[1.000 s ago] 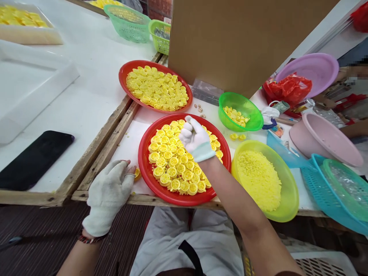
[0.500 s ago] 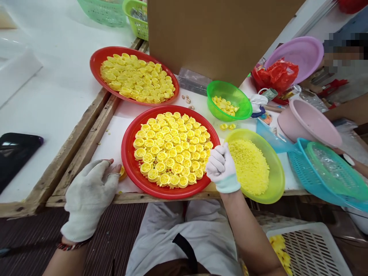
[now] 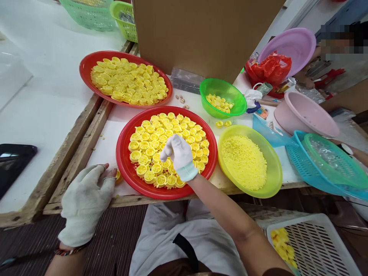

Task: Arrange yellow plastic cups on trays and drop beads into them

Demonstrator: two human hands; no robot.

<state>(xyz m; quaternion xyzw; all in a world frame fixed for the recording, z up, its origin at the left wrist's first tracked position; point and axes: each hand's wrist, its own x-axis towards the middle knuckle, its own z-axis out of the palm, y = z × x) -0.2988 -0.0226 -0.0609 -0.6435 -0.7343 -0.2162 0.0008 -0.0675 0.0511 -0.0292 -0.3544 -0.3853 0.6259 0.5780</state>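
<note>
My right hand [image 3: 178, 155], in a white glove, is closed above the red tray [image 3: 122, 168]. Whatever its curled fingers may hold is hidden. Under and around it, many small yellow cups [image 3: 145, 137] with yellow bits inside stand close together, with loose granules between them. My left hand [image 3: 86, 195], gloved with bare thumb and forefinger tips, rests at the table's front edge, thumb and forefinger apart. Just beyond those tips lies a small orange-yellow piece [image 3: 118, 177], partly hidden. Right of the tray, a yellow bowl [image 3: 274, 176] holds a heap of pale yellow granules [image 3: 244, 161].
Behind stand another red tray [image 3: 86, 73] of yellow cups, a green bowl [image 3: 241, 103] with more cups, and a cardboard sheet [image 3: 201, 34]. Blue basket [image 3: 299, 161] and pink basin [image 3: 304, 115] crowd the right. A phone [image 3: 17, 161] lies left. A person is at upper right.
My closed right hand has moved left, from between the red tray and the yellow bowl to over the cups. My left hand stays by the table edge. The view has shifted slightly.
</note>
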